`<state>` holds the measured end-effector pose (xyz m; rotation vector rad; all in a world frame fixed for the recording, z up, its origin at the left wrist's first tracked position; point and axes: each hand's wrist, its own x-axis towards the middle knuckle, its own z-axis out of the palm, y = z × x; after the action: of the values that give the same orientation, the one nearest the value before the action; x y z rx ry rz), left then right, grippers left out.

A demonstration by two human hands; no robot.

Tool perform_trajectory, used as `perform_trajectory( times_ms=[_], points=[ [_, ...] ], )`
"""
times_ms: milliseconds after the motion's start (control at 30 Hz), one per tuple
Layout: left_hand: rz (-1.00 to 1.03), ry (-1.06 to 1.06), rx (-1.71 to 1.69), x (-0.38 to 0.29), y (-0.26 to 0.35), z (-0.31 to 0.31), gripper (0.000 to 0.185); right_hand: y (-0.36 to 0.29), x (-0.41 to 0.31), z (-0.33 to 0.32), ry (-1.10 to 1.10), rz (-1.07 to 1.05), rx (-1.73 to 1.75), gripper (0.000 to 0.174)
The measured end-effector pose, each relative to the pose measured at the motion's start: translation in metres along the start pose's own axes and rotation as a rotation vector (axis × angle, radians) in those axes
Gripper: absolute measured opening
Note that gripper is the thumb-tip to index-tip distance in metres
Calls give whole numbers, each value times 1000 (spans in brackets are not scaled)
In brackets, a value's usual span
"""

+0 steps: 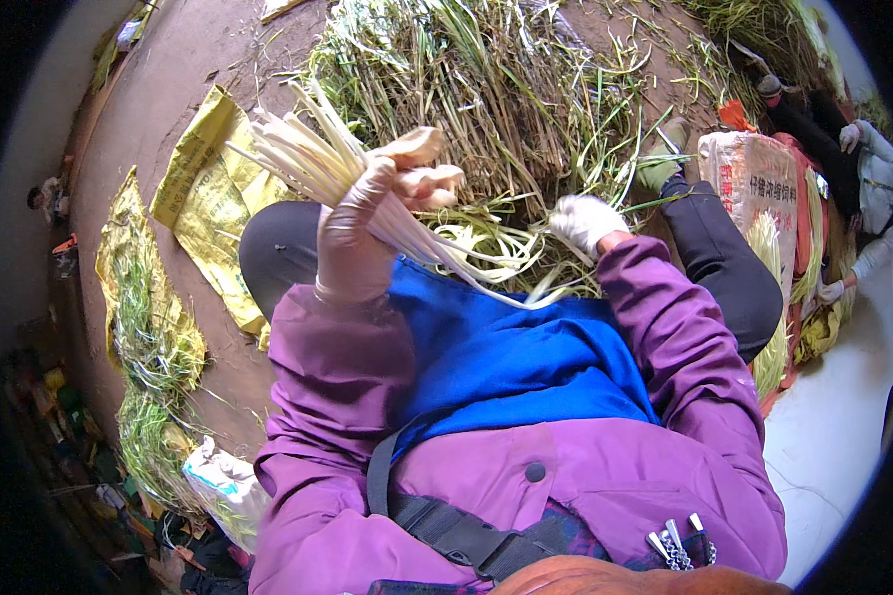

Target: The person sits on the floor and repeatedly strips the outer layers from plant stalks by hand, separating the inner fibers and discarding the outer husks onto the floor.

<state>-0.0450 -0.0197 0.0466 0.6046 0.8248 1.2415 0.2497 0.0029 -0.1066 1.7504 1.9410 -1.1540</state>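
Note:
My left hand [372, 216], in a thin whitish glove, is wrapped around a bundle of long pale stalks [446, 245], probably blanched chives. Their cut-looking ends fan out to the upper left, and their thin yellowish tips droop over my blue apron [491, 349]. To the right of those tips is my right hand [586, 223], gloved in white with its fingers curled and blurred; whether anything is in it I cannot tell. Just beyond both hands lies a large heap of uncleaned stalks [484, 111] with brown, dry outer leaves. Loose yellow-green leaves [484, 227] lie between my hands.
A yellow woven sack [216, 178] lies flat on the left, near another sack [138, 290] bearing green trimmings. At right, a printed sack [751, 175] stands beside pale stalk bundles [770, 312]. A gloved co-worker [874, 178] is at the far right.

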Motion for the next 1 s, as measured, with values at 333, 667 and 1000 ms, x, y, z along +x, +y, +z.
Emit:
perform_trajectory(
  times_ms=[333, 667, 1000],
  points=[
    [-251, 24, -109, 19, -23, 9, 36, -82, 110, -54, 499, -104, -175, 25],
    [-298, 81, -5, 16, -21, 9, 31, -48, 105, -64, 410, -6, 13, 28],
    [-261, 80, 121, 13, -23, 18, 32, -44, 19, -89, -252, -210, 1103, 18]
  ],
)
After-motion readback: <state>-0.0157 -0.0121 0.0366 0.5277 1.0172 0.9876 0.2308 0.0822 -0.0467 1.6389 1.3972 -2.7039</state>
